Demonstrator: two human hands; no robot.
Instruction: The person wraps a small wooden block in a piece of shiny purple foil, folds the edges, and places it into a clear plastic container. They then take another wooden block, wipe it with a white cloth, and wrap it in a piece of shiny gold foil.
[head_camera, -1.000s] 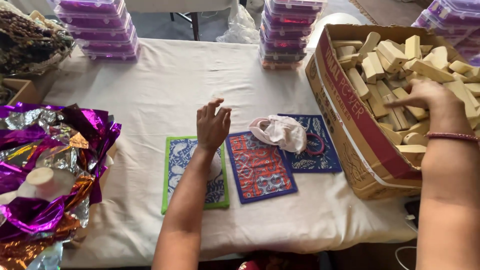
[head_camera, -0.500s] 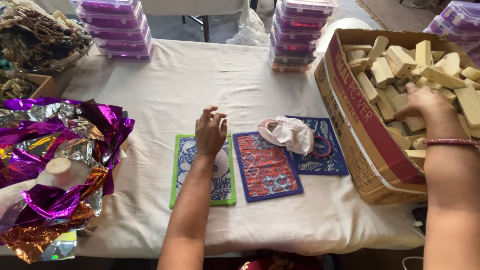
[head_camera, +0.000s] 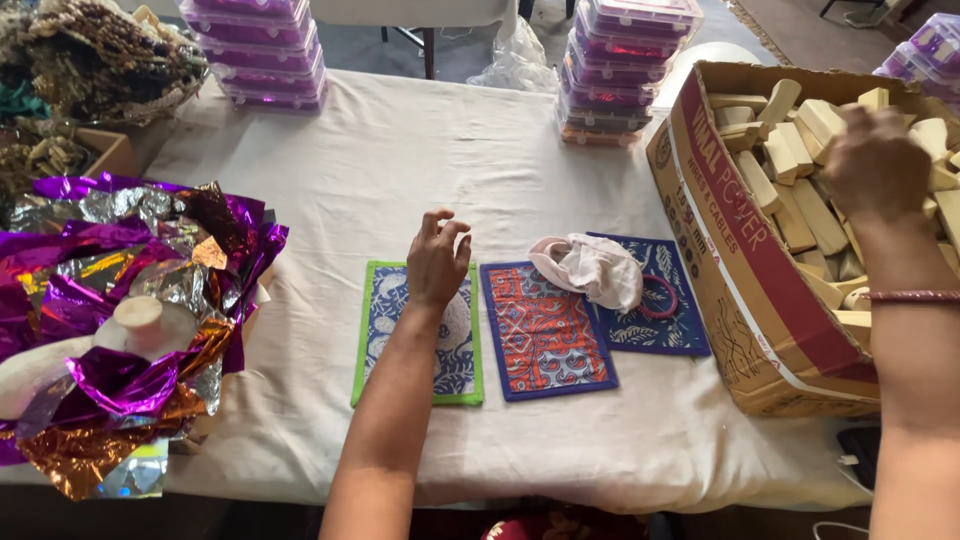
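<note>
My left hand (head_camera: 437, 262) hovers over the top of a green-edged blue patterned mat (head_camera: 385, 350), fingers loosely curled and holding nothing. Beside that mat lie a red-and-blue mat (head_camera: 545, 335) and a dark blue mat (head_camera: 675, 325), the last with a crumpled pale cloth (head_camera: 590, 268) and a pink ring (head_camera: 660, 297) on it. My right hand (head_camera: 875, 160), a thin bracelet (head_camera: 915, 295) on its wrist, reaches down into a cardboard box (head_camera: 745, 275) full of pale wooden blocks (head_camera: 790, 195). Its fingers are hidden among the blocks.
A white cloth covers the table (head_camera: 450, 150). Crumpled purple and silver foil (head_camera: 120, 260) with a pale wooden piece (head_camera: 140, 315) lies at the left. Two stacks of purple lidded containers (head_camera: 262, 50) (head_camera: 625, 60) stand at the far edge. Tangled bead strings (head_camera: 90, 50) fill the far left corner.
My right hand has pushed farther back into the box of blocks. My left hand stays over the green-edged mat, its fingers curling in a little.
</note>
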